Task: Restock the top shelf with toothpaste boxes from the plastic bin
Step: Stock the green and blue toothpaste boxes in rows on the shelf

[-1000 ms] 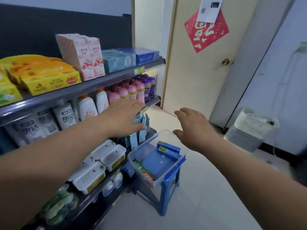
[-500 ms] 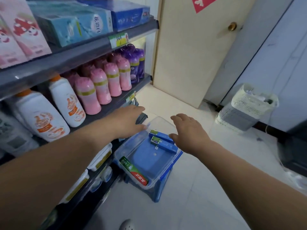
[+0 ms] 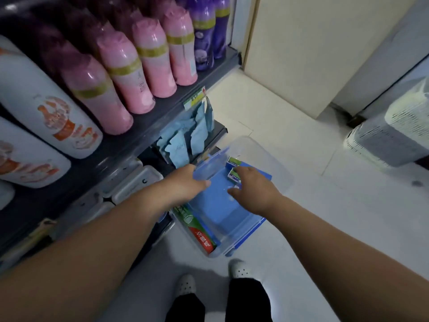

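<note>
Now both hands reach into the bin (image 3: pixel 282 168): right hand (image 3: pixel 253 189) fingers spread over the blue boxes (image 3: pixel 233 169), gripping nothing yet; left hand (image 3: pixel 185 182) flat, fingers together. Red-green box (image 3: pixel 197 231) lies at the near wall. Three left to shelve; top shelf out of view.

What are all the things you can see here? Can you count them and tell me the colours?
pink bottles: about five, pink with yellow bands, middle shelf
purple bottles: at least two, purple, right end of that shelf
white bottles: two in view, white with orange print, same shelf at left
blue packets: several, light blue, hanging under the shelf
white tubs: a few, white, lower shelf
plastic bin: one, clear with blue base, on the floor side
blue toothpaste boxes: two, far end of bin
green and red toothpaste box: one, near end of bin
basket: one, white, right
left hand: on bin edge
right hand: over blue boxes
</note>
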A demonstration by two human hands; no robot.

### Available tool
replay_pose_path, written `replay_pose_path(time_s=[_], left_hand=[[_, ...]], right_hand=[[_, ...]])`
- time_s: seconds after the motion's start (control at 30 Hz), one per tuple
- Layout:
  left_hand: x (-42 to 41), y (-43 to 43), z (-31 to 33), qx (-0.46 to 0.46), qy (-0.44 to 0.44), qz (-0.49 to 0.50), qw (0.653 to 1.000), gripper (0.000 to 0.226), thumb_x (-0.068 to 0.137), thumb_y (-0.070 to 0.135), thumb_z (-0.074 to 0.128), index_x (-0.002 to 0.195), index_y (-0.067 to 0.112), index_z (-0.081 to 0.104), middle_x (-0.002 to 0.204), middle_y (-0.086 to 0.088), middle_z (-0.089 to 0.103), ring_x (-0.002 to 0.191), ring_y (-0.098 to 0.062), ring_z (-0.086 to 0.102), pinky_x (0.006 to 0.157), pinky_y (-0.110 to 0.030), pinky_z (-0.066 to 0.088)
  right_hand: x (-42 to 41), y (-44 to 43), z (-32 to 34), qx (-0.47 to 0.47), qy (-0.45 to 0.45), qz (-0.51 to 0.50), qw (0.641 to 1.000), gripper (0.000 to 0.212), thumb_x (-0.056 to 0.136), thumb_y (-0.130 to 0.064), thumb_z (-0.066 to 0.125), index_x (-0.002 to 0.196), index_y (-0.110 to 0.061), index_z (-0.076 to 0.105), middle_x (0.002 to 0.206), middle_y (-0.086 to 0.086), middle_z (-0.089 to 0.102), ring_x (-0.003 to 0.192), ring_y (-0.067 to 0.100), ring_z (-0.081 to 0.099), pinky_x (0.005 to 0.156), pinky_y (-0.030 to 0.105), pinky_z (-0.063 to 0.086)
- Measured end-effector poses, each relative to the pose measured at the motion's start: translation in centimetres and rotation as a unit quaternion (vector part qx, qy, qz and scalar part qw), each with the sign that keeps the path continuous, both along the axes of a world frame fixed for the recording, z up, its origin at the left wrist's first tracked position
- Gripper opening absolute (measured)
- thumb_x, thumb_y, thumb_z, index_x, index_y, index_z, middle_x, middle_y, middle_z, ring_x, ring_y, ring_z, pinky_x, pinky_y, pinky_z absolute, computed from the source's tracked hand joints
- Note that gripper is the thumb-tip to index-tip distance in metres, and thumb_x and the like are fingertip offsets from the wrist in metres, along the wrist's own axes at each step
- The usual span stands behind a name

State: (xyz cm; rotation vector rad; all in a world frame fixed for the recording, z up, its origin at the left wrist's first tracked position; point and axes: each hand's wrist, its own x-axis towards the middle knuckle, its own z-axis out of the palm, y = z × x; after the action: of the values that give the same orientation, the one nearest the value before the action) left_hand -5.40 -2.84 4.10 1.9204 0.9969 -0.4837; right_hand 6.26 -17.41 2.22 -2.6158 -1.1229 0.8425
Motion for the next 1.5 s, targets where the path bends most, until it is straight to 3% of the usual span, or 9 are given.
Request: replay_pose_path(time_s=[0.2,0.37,0.53,0.73,0.97,1.1,1.2,1.33,1.5], left_hand=[[0.2,-2.5,-8.3,-0.199,0.069,0.306,0.928,0.071,0.093,0.04,0.058,0.15,0.013,0.026,0.154,-0.009,0.031,0.136,-0.03,0.037,0.11,-0.046,0.036],[1.5,-4.8,-14.1,-0.231,0.106,0.406,0.878,0.057,0.097,0.034,0.053,0.144,0.005,0.037,0.145,-0.015,0.043,0.131,-0.033,0.042,0.11,-0.046,0.035],[2.4,-6.4,-18.3,-0.192,0.131,0.456,0.859,0.023,0.094,0.02,0.056,0.105,0.002,0.046,0.116,-0.015,0.047,0.106,-0.023,0.048,0.101,-0.038,0.041],[2.3,-8.3,-21.8,-0.106,0.142,0.572,0.801,0.066,0.083,0.009,0.062,0.141,0.006,0.029,0.137,-0.02,0.044,0.119,-0.036,0.049,0.1,-0.047,0.044],[3.6,-9.9,-22.6,-0.099,-0.001,0.576,0.812,0.038,0.084,0.004,0.054,0.121,0.009,0.049,0.109,-0.014,0.06,0.085,-0.024,0.061,0.061,-0.024,0.048],[3.3,-9.3,-23.3,-0.059,0.033,0.54,0.839,0.058,0.084,0.004,0.048,0.14,0.014,0.035,0.128,-0.017,0.051,0.11,-0.037,0.056,0.093,-0.047,0.05],[2.5,-8.6,-24.8,-0.063,0.077,0.56,0.822,0.053,0.086,0.005,0.052,0.136,0.009,0.036,0.129,-0.017,0.05,0.109,-0.036,0.055,0.092,-0.048,0.05],[2.3,-8.3,-27.1,-0.106,0.139,0.593,0.786,0.05,0.085,0.007,0.058,0.131,0.003,0.037,0.127,-0.02,0.052,0.11,-0.036,0.055,0.093,-0.048,0.05],[3.2,-7.7,-28.9,-0.08,0.167,0.529,0.828,0.045,0.085,0.016,0.061,0.125,0.003,0.047,0.127,-0.017,0.053,0.111,-0.033,0.056,0.09,-0.038,0.05]], right_hand=[[2.5,0.6,-7.6,-0.062,0.099,0.038,0.992,0.062,0.095,-0.04,0.053,0.147,-0.015,0.031,0.151,0.009,0.036,0.133,0.028,0.041,0.101,0.036,0.037],[4.2,0.8,-11.7,-0.079,0.108,0.091,0.987,0.06,0.095,-0.039,0.053,0.147,-0.016,0.031,0.15,0.01,0.037,0.133,0.028,0.041,0.102,0.036,0.037],[5.0,0.5,-15.3,-0.088,0.114,0.116,0.983,0.052,0.094,-0.037,0.054,0.139,-0.013,0.04,0.14,0.014,0.046,0.122,0.031,0.05,0.096,0.038,0.041],[5.2,-0.3,-18.2,-0.101,0.14,0.117,0.978,0.058,0.095,-0.036,0.055,0.145,-0.017,0.034,0.148,0.009,0.04,0.13,0.027,0.045,0.103,0.037,0.038],[5.8,0.4,-19.3,-0.099,0.13,0.114,0.98,0.053,0.096,-0.031,0.053,0.144,-0.017,0.036,0.146,0.01,0.043,0.129,0.027,0.045,0.1,0.034,0.038],[6.1,1.2,-19.8,-0.097,0.114,0.099,0.984,0.042,0.094,-0.026,0.052,0.134,-0.016,0.046,0.132,0.012,0.054,0.115,0.03,0.055,0.09,0.037,0.045],[6.1,1.5,-20.9,-0.104,0.107,0.101,0.984,0.03,0.091,-0.029,0.055,0.118,-0.016,0.054,0.114,0.012,0.061,0.098,0.03,0.061,0.085,0.041,0.052],[5.5,1.0,-23.2,-0.113,0.08,0.1,0.985,0.048,0.086,-0.028,0.062,0.129,-0.014,0.045,0.126,0.011,0.048,0.113,0.032,0.05,0.092,0.041,0.046],[5.6,1.1,-25.6,-0.133,0.043,0.102,0.985,0.064,0.082,-0.028,0.068,0.136,-0.015,0.035,0.137,0.013,0.04,0.122,0.034,0.043,0.096,0.046,0.044]])
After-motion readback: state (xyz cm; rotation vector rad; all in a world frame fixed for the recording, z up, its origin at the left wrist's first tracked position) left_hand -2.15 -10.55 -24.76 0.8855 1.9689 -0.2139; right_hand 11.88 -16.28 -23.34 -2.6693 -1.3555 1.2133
